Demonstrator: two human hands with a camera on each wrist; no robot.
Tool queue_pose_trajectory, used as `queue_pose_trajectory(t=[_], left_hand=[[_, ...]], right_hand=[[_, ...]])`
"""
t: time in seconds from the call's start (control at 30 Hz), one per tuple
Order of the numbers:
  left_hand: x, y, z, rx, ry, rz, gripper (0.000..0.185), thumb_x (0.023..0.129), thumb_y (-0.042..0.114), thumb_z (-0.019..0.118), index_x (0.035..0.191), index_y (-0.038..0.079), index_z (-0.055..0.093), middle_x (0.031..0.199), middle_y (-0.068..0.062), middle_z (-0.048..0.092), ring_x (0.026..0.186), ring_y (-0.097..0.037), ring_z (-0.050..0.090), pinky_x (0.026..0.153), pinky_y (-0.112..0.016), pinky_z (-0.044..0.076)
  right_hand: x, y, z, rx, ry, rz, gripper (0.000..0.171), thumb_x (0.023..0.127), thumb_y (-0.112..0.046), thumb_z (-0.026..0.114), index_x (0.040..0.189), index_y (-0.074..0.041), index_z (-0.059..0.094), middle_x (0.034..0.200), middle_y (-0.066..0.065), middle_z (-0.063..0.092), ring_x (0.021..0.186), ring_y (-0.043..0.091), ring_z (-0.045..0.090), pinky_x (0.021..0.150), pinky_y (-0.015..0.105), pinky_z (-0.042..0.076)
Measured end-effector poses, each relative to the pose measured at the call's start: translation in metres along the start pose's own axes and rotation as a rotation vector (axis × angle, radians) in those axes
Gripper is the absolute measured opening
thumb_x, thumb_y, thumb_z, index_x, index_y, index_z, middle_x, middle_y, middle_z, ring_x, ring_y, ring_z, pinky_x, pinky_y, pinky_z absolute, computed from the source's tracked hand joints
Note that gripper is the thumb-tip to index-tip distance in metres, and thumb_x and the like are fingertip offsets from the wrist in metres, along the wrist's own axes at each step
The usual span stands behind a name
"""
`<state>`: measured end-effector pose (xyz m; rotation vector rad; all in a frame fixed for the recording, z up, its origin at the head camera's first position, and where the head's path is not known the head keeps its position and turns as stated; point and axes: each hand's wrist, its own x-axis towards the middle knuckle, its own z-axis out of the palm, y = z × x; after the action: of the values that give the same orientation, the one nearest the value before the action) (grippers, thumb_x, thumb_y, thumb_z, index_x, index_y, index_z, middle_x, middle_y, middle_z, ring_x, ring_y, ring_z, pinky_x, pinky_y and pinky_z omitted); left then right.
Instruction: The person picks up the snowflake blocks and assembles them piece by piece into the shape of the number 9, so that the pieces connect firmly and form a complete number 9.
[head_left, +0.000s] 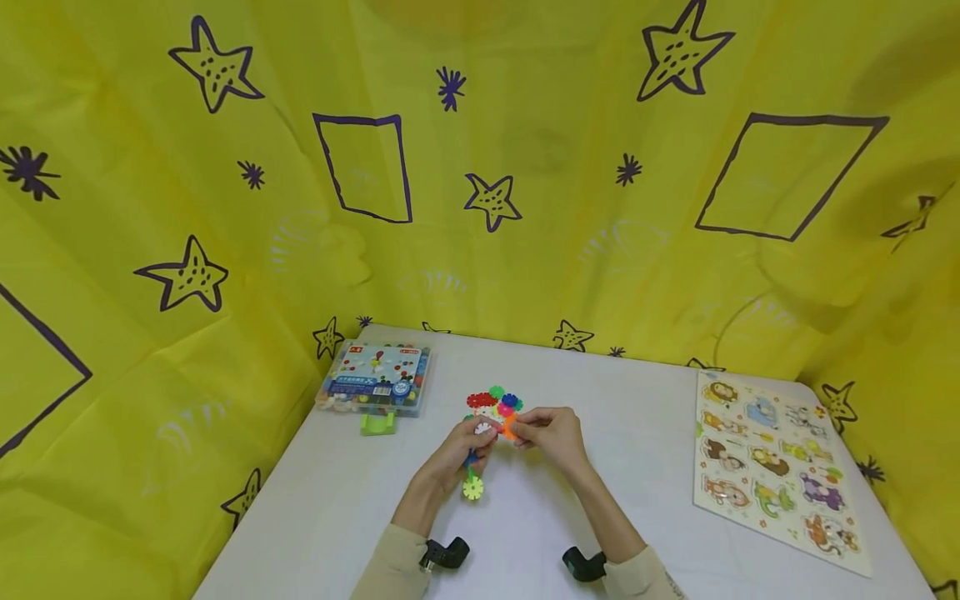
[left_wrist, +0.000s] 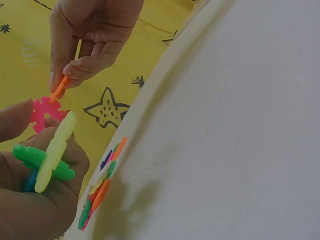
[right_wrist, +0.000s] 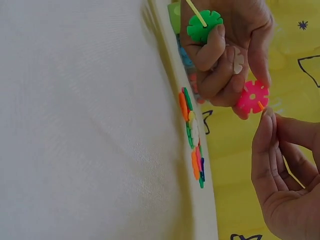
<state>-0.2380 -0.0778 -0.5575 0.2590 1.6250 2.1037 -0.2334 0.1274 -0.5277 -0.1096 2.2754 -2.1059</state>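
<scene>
My left hand (head_left: 474, 440) grips a small assembly of snowflake-shaped plastic discs above the white table (head_left: 637, 517). The assembly has a pink disc (left_wrist: 44, 112), a yellow-green disc (left_wrist: 56, 149), a green disc (right_wrist: 204, 26) and a white one (right_wrist: 239, 60). My right hand (head_left: 534, 433) pinches a single orange disc (left_wrist: 60, 88) by its edge, right against the pink disc (right_wrist: 252, 96). A loose pile of coloured discs (head_left: 495, 402) lies flat on the table just beyond both hands.
A clear plastic box of pieces (head_left: 377, 379) sits at the back left with a green part (head_left: 378, 423) in front of it. An animal puzzle board (head_left: 772, 467) lies at the right. Yellow star-printed cloth (head_left: 225, 208) surrounds the table.
</scene>
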Motion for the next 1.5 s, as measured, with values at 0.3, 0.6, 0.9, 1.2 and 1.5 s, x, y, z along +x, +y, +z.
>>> queue_pose_trajectory(t=[0.3,0.6,0.9,1.2,1.5], left_hand=[[-0.002,-0.003,-0.002,0.046,-0.019,-0.023,0.012,0.108,0.02,0.053,0.111,0.009,0.057,0.076,0.002,0.044,0.058,-0.01,0.037,0.052,-0.02,0.031],[-0.001,-0.004,-0.002,0.042,-0.005,-0.028,0.014,0.108,0.021,0.053,0.113,0.008,0.055,0.075,0.002,0.042,0.058,-0.01,0.036,0.052,-0.02,0.031],[-0.003,0.0,-0.006,0.066,-0.005,-0.028,0.021,0.107,0.028,0.056,0.113,0.008,0.057,0.081,0.0,0.047,0.061,-0.011,0.036,0.052,-0.022,0.033],[0.001,0.007,-0.003,0.024,0.07,0.043,0.032,0.108,0.032,0.058,0.111,0.0,0.058,0.081,-0.001,0.05,0.064,-0.011,0.04,0.055,-0.021,0.035],[0.003,0.005,-0.001,-0.08,0.084,0.085,0.014,0.109,0.016,0.051,0.102,0.006,0.058,0.085,-0.002,0.055,0.069,-0.011,0.043,0.061,-0.022,0.038]], right_hand=[[-0.002,-0.001,0.006,-0.032,0.044,-0.001,0.009,0.085,0.003,0.083,0.088,0.008,0.077,0.079,0.021,0.075,0.068,0.042,0.074,0.063,0.044,0.062],[-0.003,0.004,0.013,0.01,0.08,-0.004,0.006,0.085,0.006,0.081,0.085,0.009,0.076,0.077,0.021,0.074,0.064,0.032,0.075,0.061,0.04,0.062],[0.003,0.011,0.007,0.049,-0.021,-0.023,0.014,0.092,-0.001,0.078,0.096,0.012,0.076,0.085,0.024,0.076,0.066,0.028,0.076,0.066,0.041,0.063],[0.024,0.019,-0.002,-0.379,0.126,-0.082,0.01,0.094,-0.014,0.079,0.093,-0.004,0.081,0.071,0.005,0.074,0.061,0.02,0.072,0.056,0.032,0.058],[0.04,0.027,0.003,-0.785,0.081,-0.064,0.027,0.081,-0.028,0.089,0.095,-0.008,0.079,0.083,0.0,0.071,0.075,0.017,0.065,0.065,0.038,0.054]])
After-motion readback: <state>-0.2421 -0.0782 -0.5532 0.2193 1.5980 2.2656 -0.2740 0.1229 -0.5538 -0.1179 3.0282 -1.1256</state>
